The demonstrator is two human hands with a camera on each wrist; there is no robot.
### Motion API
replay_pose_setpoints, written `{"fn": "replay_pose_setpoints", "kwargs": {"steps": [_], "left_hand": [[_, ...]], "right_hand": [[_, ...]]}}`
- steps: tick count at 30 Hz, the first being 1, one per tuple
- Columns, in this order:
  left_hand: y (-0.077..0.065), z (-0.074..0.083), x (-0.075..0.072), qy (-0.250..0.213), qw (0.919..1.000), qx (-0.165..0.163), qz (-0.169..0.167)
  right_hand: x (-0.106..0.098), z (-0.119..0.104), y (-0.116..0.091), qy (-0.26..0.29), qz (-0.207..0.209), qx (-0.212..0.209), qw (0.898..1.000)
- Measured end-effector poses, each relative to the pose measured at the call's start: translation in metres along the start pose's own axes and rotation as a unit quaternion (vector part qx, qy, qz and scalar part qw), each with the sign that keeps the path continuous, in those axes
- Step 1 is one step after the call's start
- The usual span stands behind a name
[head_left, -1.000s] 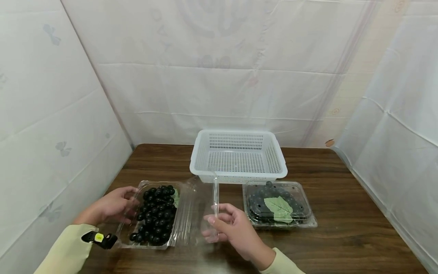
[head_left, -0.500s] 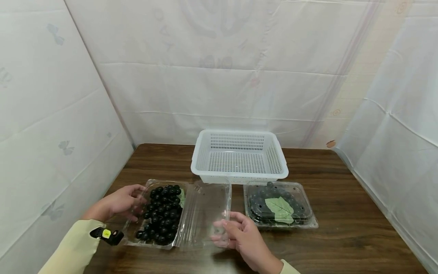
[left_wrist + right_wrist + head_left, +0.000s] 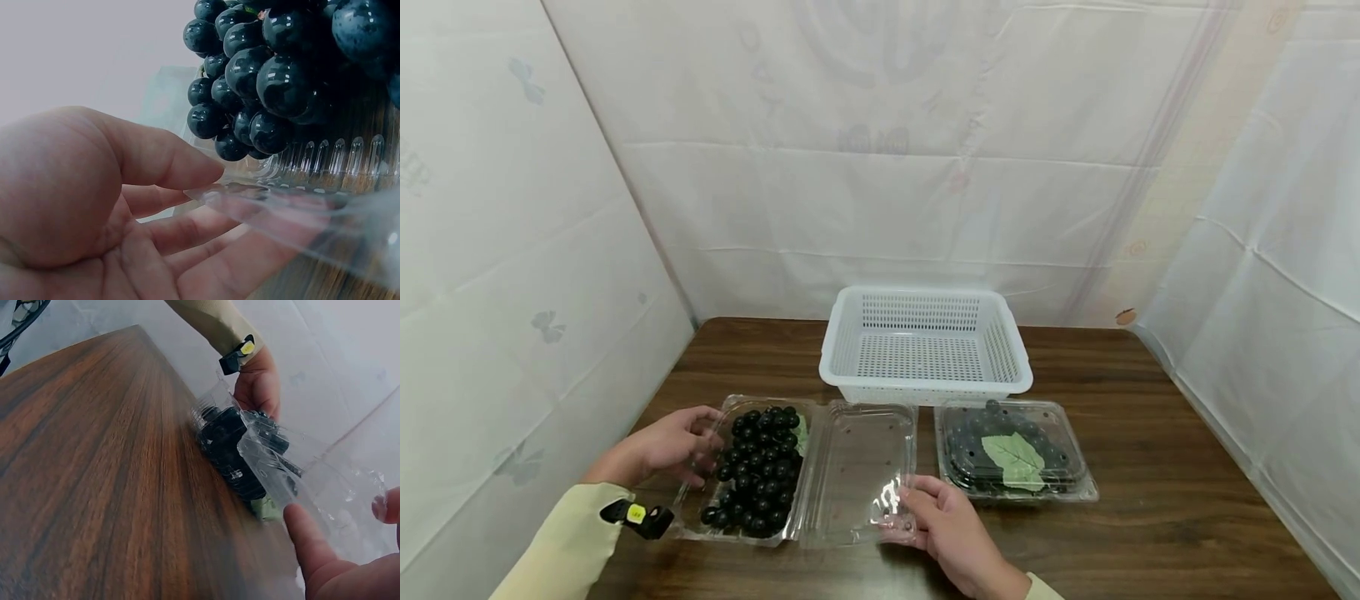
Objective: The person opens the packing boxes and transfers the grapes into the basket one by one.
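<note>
A clear plastic clamshell box (image 3: pixel 796 533) lies open on the left part of the table, its hinge between tray and lid. A bunch of dark grapes (image 3: pixel 760 471) fills the tray, with a green leaf (image 3: pixel 802 435) partly covered at its right side. My left hand (image 3: pixel 673 443) holds the tray's left rim, thumb above and fingers beneath, close to the grapes (image 3: pixel 269 81) in the left wrist view. With my right hand (image 3: pixel 951 529) I grip the outer edge of the lid (image 3: pixel 857 467); fingers show through the plastic. The lid lies nearly flat.
A white perforated basket (image 3: pixel 925 385) stands behind the boxes. To the right sits a second clear box (image 3: pixel 1060 442), closed, with dark grapes and a green leaf (image 3: pixel 1015 458) inside. White sheets enclose the wooden table (image 3: pixel 1150 467) at the back and sides.
The lid has swung down to the right from nearly upright to almost flat, with my right hand following it. The box and left hand have shifted slightly right in view.
</note>
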State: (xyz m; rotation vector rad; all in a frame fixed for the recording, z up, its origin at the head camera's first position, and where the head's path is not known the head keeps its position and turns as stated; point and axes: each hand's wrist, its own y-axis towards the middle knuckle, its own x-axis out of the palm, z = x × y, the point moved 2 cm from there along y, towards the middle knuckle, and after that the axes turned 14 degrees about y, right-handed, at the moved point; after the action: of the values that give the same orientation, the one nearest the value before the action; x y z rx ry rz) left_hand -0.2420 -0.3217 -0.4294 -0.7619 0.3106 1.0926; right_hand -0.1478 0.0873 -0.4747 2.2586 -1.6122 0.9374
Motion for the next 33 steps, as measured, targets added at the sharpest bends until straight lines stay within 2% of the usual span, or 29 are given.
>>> {"fn": "replay_pose_setpoints", "kwargs": {"steps": [10,13,15,19,24,26,33], "left_hand": [[0.005,-0.001,0.0,0.017,0.9998,-0.009,0.004],[0.005,-0.003,-0.001,0.018,0.9998,-0.009,0.007],[0.005,-0.004,-0.001,0.017,0.9998,-0.01,0.008],[0.007,-0.004,0.0,0.019,0.9997,-0.011,0.011],[0.007,-0.004,0.0,0.02,0.9996,-0.014,0.014],[0.006,-0.003,-0.001,0.019,0.9996,-0.015,0.015],[0.006,-0.001,0.001,0.021,0.9993,-0.022,0.02]], "right_hand": [[-0.002,-0.004,-0.009,-0.049,-0.018,0.002,0.999],[-0.003,-0.008,-0.013,-0.106,-0.011,-0.006,0.994],[-0.002,-0.012,-0.016,-0.154,-0.007,-0.012,0.988],[0.0,-0.024,-0.021,-0.244,-0.008,-0.036,0.969],[0.003,-0.035,-0.021,-0.335,-0.004,-0.086,0.938],[0.005,-0.038,-0.02,-0.356,-0.003,-0.098,0.929],[0.012,-0.042,-0.012,-0.37,-0.032,-0.108,0.922]]}}
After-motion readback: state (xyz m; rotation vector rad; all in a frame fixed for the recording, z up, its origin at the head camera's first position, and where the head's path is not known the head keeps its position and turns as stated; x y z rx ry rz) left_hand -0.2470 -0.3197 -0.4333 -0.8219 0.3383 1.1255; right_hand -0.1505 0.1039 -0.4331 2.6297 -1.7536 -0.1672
